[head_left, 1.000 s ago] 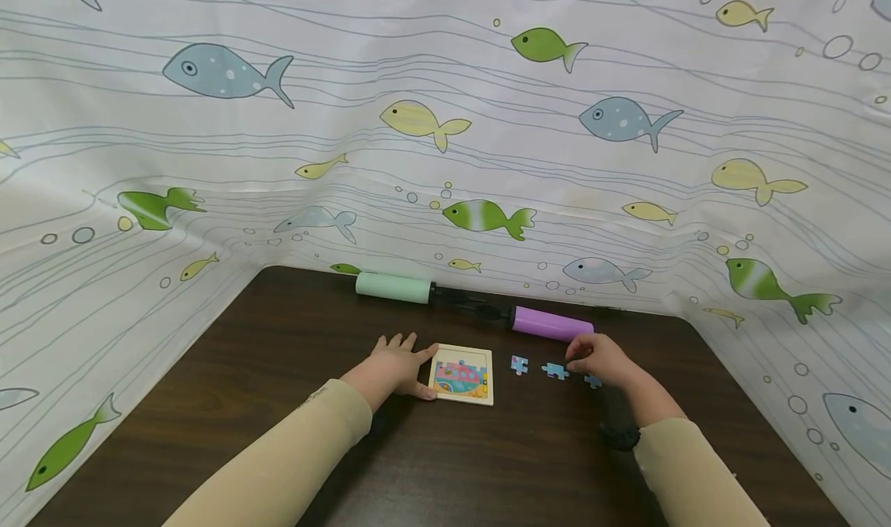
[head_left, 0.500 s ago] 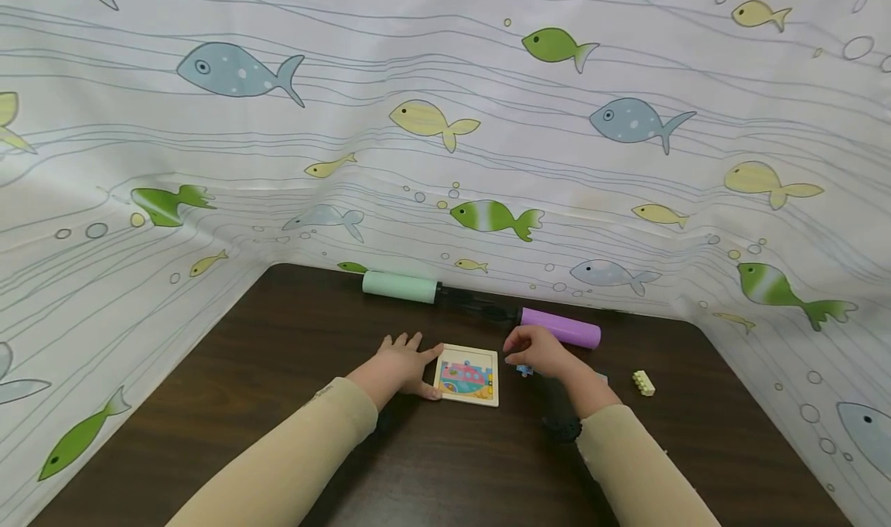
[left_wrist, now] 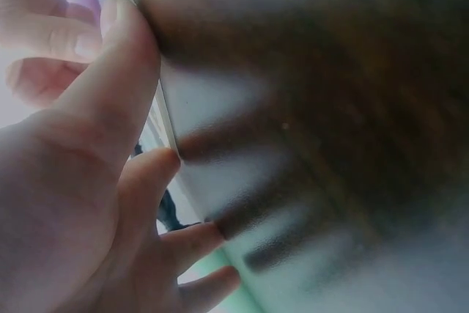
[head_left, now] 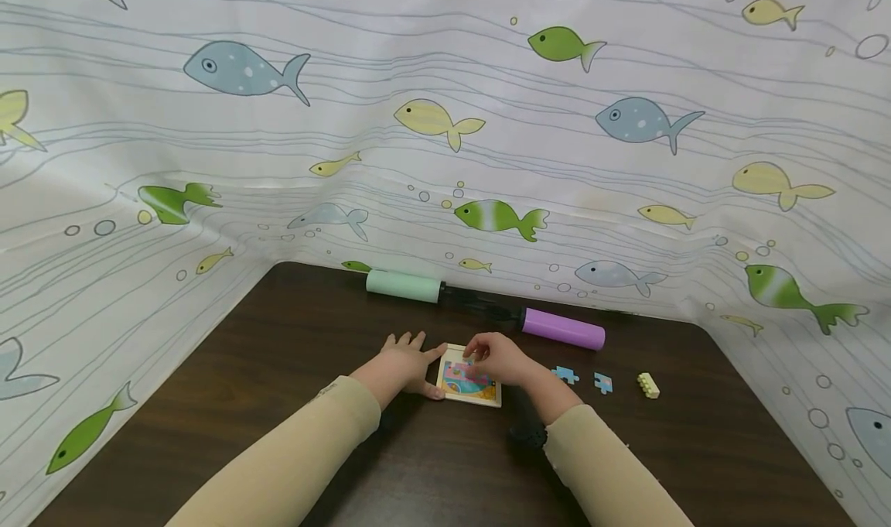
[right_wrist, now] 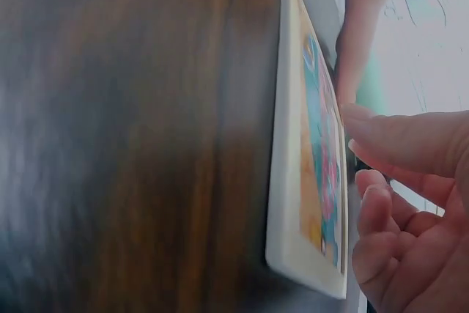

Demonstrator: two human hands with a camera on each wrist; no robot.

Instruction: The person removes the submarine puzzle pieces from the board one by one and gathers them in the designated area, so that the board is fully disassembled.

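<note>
The puzzle board [head_left: 469, 380] lay flat on the dark tabletop [head_left: 278, 403], near the middle, showing a pink, blue and yellow picture. The left hand [head_left: 404, 364] rested against the board's left edge, fingers spread and straight on the wood, thumb along the near corner; it gripped nothing. The left wrist view showed those fingers [left_wrist: 117, 78] pressed flat beside the board's pale edge.

The right hand [head_left: 497, 357] hovered over the board's right half with its fingers curled down toward the picture. The right wrist view showed the thumb [right_wrist: 410, 144] and bent fingers just above the board [right_wrist: 308, 181]. Whether they pinched a piece I could not tell; none showed between them.

To the right of the board, apart from both hands, lay two blue pieces [head_left: 565, 374] [head_left: 602, 382] and, farther right, a yellow brick [head_left: 648, 385]. At the back edge of the tabletop a green roller [head_left: 404, 285] and a purple roller [head_left: 562, 328] lay end to end with a dark part between them, under a fish-print cloth [head_left: 487, 124].
</note>
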